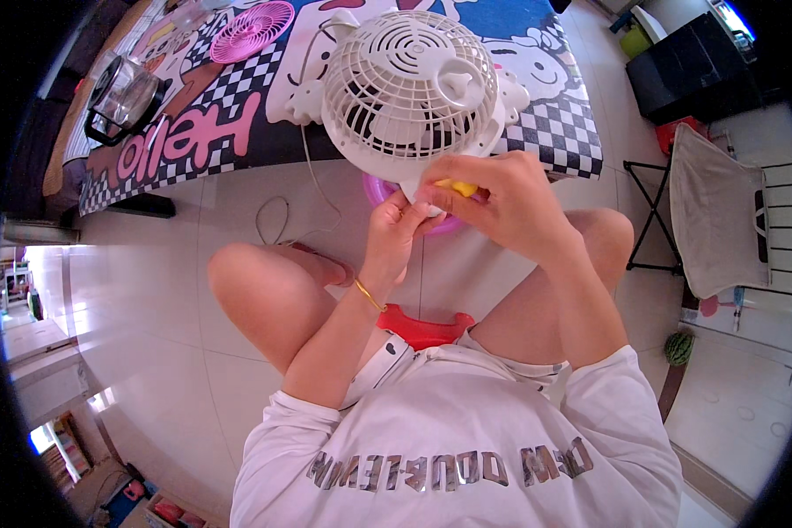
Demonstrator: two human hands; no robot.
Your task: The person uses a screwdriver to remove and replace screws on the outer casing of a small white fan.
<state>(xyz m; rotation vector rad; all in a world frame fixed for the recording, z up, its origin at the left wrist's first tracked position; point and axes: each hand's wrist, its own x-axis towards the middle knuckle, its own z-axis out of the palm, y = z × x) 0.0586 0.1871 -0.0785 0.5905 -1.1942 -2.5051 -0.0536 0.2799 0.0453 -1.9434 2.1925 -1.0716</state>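
Observation:
A white electric fan [392, 84] with a round grille lies at the table's front edge, its narrow neck pointing toward me. My left hand [394, 231] is closed at the end of that neck, pinching it between thumb and fingers. Just to the right, my right hand [502, 198] is closed around a small yellow-handled tool [459, 187]. Its tip meets the neck area but is hidden by my fingers, so I cannot tell its exact kind. Behind both hands, a purple round object [380, 188] shows partly, below the table edge.
On the patterned tablecloth [554, 132], a pink fan grille [252, 32] and a clear pot with black handle [128, 95] stand to the left. A white cord [311, 172] hangs to the floor. At right is a folding chair [717, 211]; a red stool [422, 327] is under me.

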